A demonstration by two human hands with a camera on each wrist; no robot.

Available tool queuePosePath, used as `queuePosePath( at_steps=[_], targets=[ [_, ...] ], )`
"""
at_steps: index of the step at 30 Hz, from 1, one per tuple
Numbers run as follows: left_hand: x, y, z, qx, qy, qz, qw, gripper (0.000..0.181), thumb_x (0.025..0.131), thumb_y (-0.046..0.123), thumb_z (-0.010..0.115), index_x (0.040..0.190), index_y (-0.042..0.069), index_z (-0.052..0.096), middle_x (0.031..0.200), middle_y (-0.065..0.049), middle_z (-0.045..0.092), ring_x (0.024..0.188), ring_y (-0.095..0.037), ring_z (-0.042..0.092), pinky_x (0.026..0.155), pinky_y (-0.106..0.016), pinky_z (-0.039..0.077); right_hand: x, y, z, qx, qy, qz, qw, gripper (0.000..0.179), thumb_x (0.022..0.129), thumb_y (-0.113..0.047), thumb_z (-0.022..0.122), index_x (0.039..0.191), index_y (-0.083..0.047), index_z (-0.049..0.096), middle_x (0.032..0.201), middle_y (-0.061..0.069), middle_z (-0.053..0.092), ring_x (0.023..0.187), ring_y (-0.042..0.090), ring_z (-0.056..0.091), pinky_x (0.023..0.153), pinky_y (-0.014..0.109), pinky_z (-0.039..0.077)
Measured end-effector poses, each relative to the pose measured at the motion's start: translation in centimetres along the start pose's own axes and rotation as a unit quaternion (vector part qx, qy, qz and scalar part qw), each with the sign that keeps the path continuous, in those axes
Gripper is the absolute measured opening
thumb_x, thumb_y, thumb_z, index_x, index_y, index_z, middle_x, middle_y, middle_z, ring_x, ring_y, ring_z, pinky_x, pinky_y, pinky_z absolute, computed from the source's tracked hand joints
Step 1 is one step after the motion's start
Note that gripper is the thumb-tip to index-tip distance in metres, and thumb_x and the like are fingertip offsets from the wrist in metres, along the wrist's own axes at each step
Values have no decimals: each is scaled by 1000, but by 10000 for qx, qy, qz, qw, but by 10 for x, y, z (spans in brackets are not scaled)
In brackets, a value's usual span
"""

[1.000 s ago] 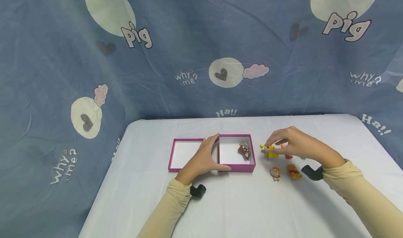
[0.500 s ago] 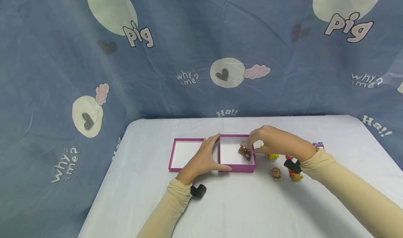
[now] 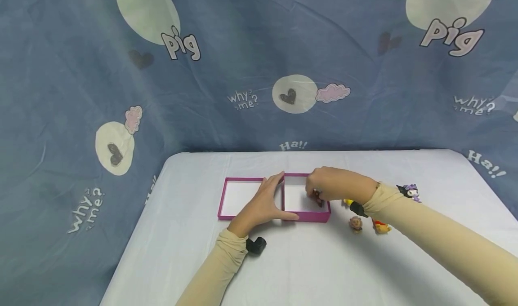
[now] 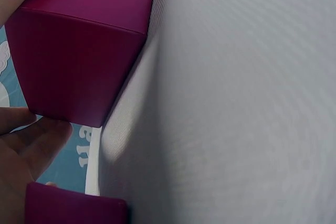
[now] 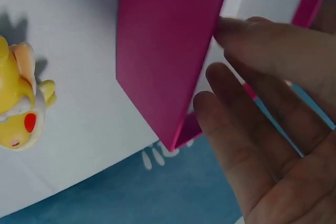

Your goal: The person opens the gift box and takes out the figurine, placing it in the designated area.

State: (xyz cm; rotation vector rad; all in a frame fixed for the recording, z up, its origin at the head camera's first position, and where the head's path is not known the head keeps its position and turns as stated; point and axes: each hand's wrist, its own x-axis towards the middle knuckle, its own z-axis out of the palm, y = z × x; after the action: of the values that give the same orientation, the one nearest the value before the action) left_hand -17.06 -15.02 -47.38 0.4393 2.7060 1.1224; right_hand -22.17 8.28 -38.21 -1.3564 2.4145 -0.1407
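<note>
Grips a deep magenta box with white inside [image 3: 309, 217] with the left hand [image 3: 259, 207], pressing thumb to the near wall at seven o'clock and fingers to the far corner at eleven. Dips the right hand [image 3: 336, 184] into the box from three o'clock, back upward, with fingertips hidden in the head view; cannot tell if holding anything. Shows a small brown figurine [image 3: 319, 201] inside the box at four o'clock, partly beneath the right hand. Has a shallow magenta-rimmed white tray [image 3: 238, 198] just beside the box at nine o'clock, and a brown lion-like figurine [image 3: 355, 224] outside at four. In the right wrist view, reveals the red cheek of a glossy yellow figurine [image 5: 10, 87], mostly covered in the head view
</note>
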Motion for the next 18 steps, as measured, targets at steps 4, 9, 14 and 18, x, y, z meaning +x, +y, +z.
queuePosePath(
  at_steps=[4, 9, 14, 18],
  targets=[
    [0, 0, 0, -20, -19, -21, 10000, 131, 64, 62, 93, 166, 25, 20, 170, 0, 32, 163, -29, 13, 132, -53, 18, 6, -2, 5, -170, -179, 310, 9992, 28, 81, 15, 72, 81, -13, 78, 72, -4, 70, 66, 6, 53, 63, 22, 52],
    [0, 0, 0, -48, -60, -83, 9999, 131, 63, 64, 92, 166, 29, 20, 171, 3, 29, 163, -29, 12, 131, -55, 19, 13, -5, 11, -337, -339, 616, 9970, 25, 80, 11, 77, 79, -13, 77, 65, -8, 62, 63, 8, 50, 60, 23, 50],
    [0, -1, 0, -64, -31, -13, 10000, 131, 63, 63, 93, 166, 27, 20, 169, 2, 31, 163, -27, 14, 132, -52, 17, 19, -6, 16, -532, -408, 670, 9955, 26, 79, 14, 75, 76, -13, 74, 63, -8, 57, 62, 9, 47, 57, 22, 46],
    [0, -1, 1, -53, -13, -9, 10000, 131, 63, 63, 93, 166, 27, 20, 170, 2, 31, 163, -26, 14, 133, -50, 16, 21, -6, 20, -865, -332, 502, 9944, 26, 78, 14, 73, 72, -12, 70, 63, -6, 56, 61, 10, 46, 57, 23, 46]
  ],
)
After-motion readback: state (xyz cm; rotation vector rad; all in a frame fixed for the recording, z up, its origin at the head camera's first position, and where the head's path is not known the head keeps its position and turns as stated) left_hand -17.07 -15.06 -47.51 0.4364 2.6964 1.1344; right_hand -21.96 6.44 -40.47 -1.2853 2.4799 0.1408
